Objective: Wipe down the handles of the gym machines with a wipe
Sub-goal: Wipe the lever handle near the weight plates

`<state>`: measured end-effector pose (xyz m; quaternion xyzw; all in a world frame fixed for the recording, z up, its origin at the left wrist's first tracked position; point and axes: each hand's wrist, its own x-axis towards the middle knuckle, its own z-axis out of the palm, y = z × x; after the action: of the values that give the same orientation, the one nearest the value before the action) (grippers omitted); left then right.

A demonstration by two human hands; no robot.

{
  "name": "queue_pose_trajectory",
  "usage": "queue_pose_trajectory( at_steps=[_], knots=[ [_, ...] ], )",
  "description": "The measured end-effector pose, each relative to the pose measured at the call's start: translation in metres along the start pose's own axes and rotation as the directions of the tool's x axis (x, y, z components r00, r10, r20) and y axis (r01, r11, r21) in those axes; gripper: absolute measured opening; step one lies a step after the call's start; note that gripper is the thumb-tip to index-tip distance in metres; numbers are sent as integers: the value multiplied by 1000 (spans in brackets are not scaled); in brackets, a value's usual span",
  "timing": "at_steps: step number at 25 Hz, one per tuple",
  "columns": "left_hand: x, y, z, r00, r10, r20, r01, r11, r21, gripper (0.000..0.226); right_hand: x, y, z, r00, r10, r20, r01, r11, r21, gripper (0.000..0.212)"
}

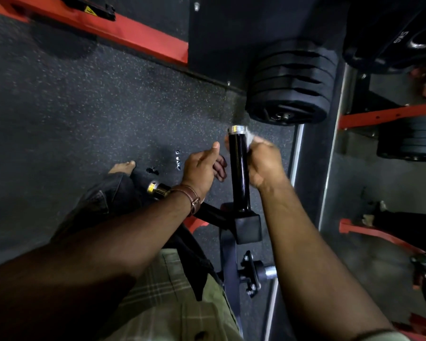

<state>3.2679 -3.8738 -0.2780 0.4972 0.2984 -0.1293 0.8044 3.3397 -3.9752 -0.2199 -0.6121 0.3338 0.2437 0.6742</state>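
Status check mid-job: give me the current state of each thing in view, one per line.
Black handle: upright, silver cap on top, right hand around it.
Wipe: white, bunched, pressed against the handle near its top.
Right hand: grips wipe and handle.
Left hand: beside the handle, thumb out, holding nothing.
Second handle: untouched, lower left.

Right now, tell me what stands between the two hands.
In the head view, the upright black handle stands between the left hand and the right hand, which presses a wipe to it.

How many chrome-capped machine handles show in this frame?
2. One upright black handle stands between the hands, the right hand holding a wipe against it. A second handle pokes out behind the left wrist. Others may be hidden.
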Motion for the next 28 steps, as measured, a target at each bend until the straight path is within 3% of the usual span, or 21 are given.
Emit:
queue_pose_trajectory(
  at_steps=[2, 4, 6, 7, 8, 10, 12, 13, 14, 15, 17, 18, 19, 20, 21, 22, 23, 24, 25, 27, 28],
  knots=[
    [1, 1, 1, 1000, -15, 3, 16, 1000, -9, 56, 13, -9, 15, 941, -339, -6, 325, 907, -266, 16],
    [1, 1, 0, 1000, -17, 9, 17, 1000, -12, 57, 14, -7, 15, 761, -613, 214, 584, 503, -637, 17],
    [0, 0, -1, 999, -24, 21, 24, 1000, -3, 59, 6, -7, 9, 595, -654, 467, 693, 124, -710, 16],
    [0, 1, -1, 999, -26, 20, 26, 1000, -2, 58, 7, -14, 9, 573, -613, 544, 703, 28, -711, 15],
    [0, 1, 0, 1000, -25, 14, 25, 1000, 0, 56, 14, -24, 12, 618, -530, 581, 679, -13, -734, 16],
    [-1, 1, 0, 1000, -20, 3, 20, 1000, 12, 54, 25, -46, 27, 831, -273, 484, 522, 87, -848, 19],
    [1, -1, 0, 1000, -22, -3, 22, 1000, 22, 54, 30, -56, 38, 964, -9, 265, 220, 587, -779, 21],
    [1, -1, -1, 1000, -25, -2, 25, 999, 24, 53, 26, -54, 38, 979, 120, 165, -2, 815, -580, 24],
    [1, -2, -1, 1000, -27, 1, 27, 999, 20, 54, 22, -49, 34, 974, 196, 112, -148, 930, -337, 28],
    [1, -2, -1, 1000, -27, 2, 27, 999, 17, 54, 17, -40, 29, 976, 202, 86, -191, 973, -128, 29],
    [1, -3, 0, 1000, -26, -6, 26, 1000, 11, 53, 4, -17, 21, 1000, 18, -17, -17, 999, 42, 22],
    [1, -4, 0, 1000, -25, -6, 25, 1000, 5, 54, -5, -7, 18, 979, -170, -110, 163, 984, -71, 17],
    [2, -4, 0, 1000, -23, -4, 23, 1000, -2, 55, -11, -1, 17, 901, -405, -153, 340, 881, -329, 15],
    [3, -4, -1, 1000, -23, -1, 23, 1000, -6, 56, -12, 1, 18, 794, -605, -61, 451, 653, -609, 15],
    [3, -4, 0, 1000, -26, 2, 26, 1000, -8, 56, -13, -4, 22, 717, -683, 135, 500, 370, -783, 13],
    [3, -4, 0, 1000, -31, 5, 31, 999, -12, 56, -7, -13, 27, 718, -622, 312, 504, 155, -850, 14],
    [3, -4, 0, 999, -32, 6, 32, 999, -11, 55, 1, -23, 32, 775, -503, 382, 480, 76, -874, 16],
    [2, -4, 0, 1000, -29, 6, 29, 1000, -2, 54, 9, -34, 36, 845, -399, 355, 432, 118, -894, 19],
    [1, -4, 1, 1000, -24, 5, 24, 1000, 12, 53, 17, -42, 39, 918, -311, 246, 347, 334, -876, 20],
    [0, -4, 2, 1000, -11, -4, 11, 999, 34, 52, 23, -45, 36, 998, -55, 20, 58, 867, -495, 19],
    [0, -4, 1, 1000, -7, -4, 7, 999, 36, 51, 21, -39, 31, 999, 52, -8, -52, 968, -245, 19]
  ],
)
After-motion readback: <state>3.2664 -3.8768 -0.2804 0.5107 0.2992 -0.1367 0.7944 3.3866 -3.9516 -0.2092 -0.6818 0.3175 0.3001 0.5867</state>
